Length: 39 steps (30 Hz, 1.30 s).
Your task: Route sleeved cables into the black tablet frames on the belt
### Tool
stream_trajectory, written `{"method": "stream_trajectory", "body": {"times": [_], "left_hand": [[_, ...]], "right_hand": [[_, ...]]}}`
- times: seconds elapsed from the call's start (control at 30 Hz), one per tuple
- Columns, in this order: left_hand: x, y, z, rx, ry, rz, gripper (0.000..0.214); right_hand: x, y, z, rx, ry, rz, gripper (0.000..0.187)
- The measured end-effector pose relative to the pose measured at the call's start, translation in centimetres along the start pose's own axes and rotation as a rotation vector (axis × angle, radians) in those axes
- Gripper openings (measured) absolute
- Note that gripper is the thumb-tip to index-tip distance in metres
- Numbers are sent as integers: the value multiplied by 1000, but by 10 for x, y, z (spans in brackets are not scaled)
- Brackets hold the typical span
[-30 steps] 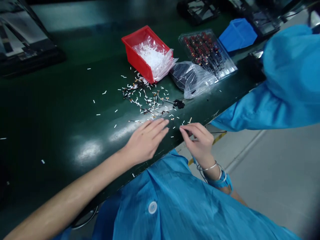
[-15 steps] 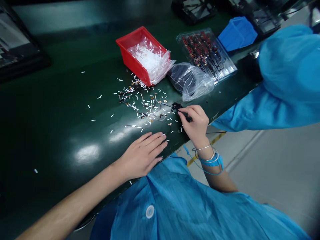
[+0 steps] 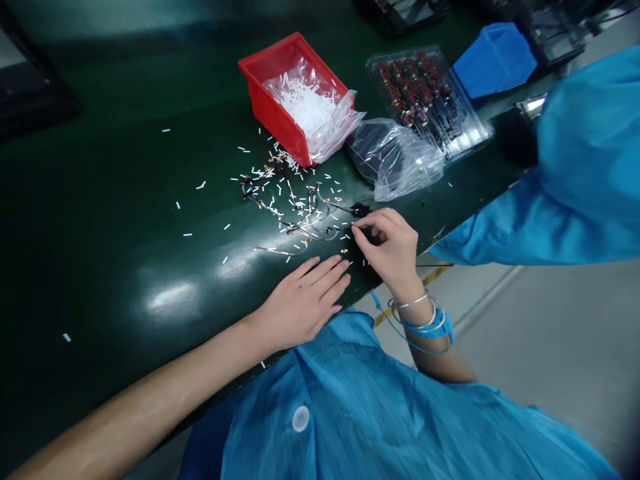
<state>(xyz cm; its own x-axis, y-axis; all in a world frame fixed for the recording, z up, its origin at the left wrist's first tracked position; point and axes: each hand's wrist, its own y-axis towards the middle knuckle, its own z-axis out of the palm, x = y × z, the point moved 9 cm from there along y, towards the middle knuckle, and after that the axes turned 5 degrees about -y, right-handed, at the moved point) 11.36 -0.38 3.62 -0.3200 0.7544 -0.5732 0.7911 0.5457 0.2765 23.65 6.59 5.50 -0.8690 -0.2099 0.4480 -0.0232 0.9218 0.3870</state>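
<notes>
My left hand point(image 3: 310, 303) lies flat on the dark green table point(image 3: 120, 267), palm down, fingers stretched out near the table's front edge. To its right, my right hand point(image 3: 387, 243) is closed in a pinch, thumb and index fingertip together; whatever is between them is too small to name. Just beyond those fingertips sits a little heap of black pieces point(image 3: 360, 211). Thin cables point(image 3: 300, 230) with small gold-coloured ends lie in a loose tangle beyond my left hand. Short white strips point(image 3: 273, 190) are scattered among and around them.
A red bin point(image 3: 273, 110) holds a plastic bag of white strips point(image 3: 307, 110). Right of it are a clear bag point(image 3: 400, 163) with dark contents, a clear tray point(image 3: 470, 127) of red and black parts and a blue bin point(image 3: 495, 60). A co-worker's blue sleeve point(image 3: 490, 223) reaches in at right.
My right fingertips have drawn back slightly from the black heap towards me, still pinched. My left hand stays flat, a little further right. The whole view has shifted slightly.
</notes>
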Motion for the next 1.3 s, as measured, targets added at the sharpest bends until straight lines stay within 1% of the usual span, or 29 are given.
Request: {"method": "stream_trajectory", "body": {"times": [0.03, 0.07, 0.1, 0.13, 0.17, 0.2, 0.27, 0.3, 0.37, 0.43, 0.53, 0.6, 0.67, 0.83, 0.97, 1.03, 1.07, 1.13, 1.17, 1.2, 1.23, 1.3], "left_hand": [[4, 0, -10, -79, -117, -51, 35], [11, 0, -20, -156, -262, -134, 31], [20, -1, -26, -217, -434, -236, 28], [29, -3, -26, -251, -631, -344, 26], [36, -4, -22, -254, -840, -443, 26], [38, -4, -15, -233, -1044, -517, 27], [36, -3, -1, -172, -1371, -594, 31], [34, -2, 3, -154, -1471, -609, 32], [34, -3, 7, -163, -1547, -629, 34], [37, -5, 6, -218, -1515, -642, 36], [43, -10, -2, -331, -1366, -661, 37], [44, -12, -6, -363, -1281, -662, 35], [43, -13, -4, -352, -1247, -657, 32], [38, -14, 3, -318, -1264, -662, 23], [34, -12, 0, -260, -1177, -631, 21], [32, -10, -7, -250, -998, -563, 19], [30, -9, -12, -258, -846, -496, 20], [16, -5, -21, -244, -451, -297, 27], [6, -3, -19, -208, -248, -189, 31], [-3, -3, -13, -155, -73, -94, 34], [-8, -3, -4, -88, 63, -31, 36], [-9, -3, 12, 27, 222, 3, 41]], "right_hand": [[2, -4, -2, 16, 100, 42, 9], [5, -8, -3, 35, 212, 85, 7], [9, -13, -4, 53, 326, 119, 5], [15, -17, -3, 69, 431, 139, 5], [22, -22, -3, 82, 516, 141, 5], [30, -26, -2, 90, 576, 130, 5], [42, -32, -2, 87, 626, 91, 5], [46, -34, -2, 77, 631, 75, 4], [50, -38, -3, 52, 623, 55, 5], [52, -41, -6, 29, 590, 33, 6], [55, -45, -12, 15, 515, -14, 12], [55, -48, -17, 0, 489, -41, 16], [55, -49, -20, -13, 476, -68, 17], [58, -52, -22, 4, 423, -164, 17], [59, -54, -26, -7, 355, -253, 16], [51, -50, -25, -5, 311, -241, 14], [43, -47, -24, -1, 288, -207, 11], [24, -38, -18, 20, 240, -129, 6], [16, -34, -14, 42, 220, -108, 5], [10, -29, -9, 69, 205, -107, 6], [7, -26, -4, 98, 196, -124, 6], [6, -21, 3, 142, 195, -192, 7]]}}
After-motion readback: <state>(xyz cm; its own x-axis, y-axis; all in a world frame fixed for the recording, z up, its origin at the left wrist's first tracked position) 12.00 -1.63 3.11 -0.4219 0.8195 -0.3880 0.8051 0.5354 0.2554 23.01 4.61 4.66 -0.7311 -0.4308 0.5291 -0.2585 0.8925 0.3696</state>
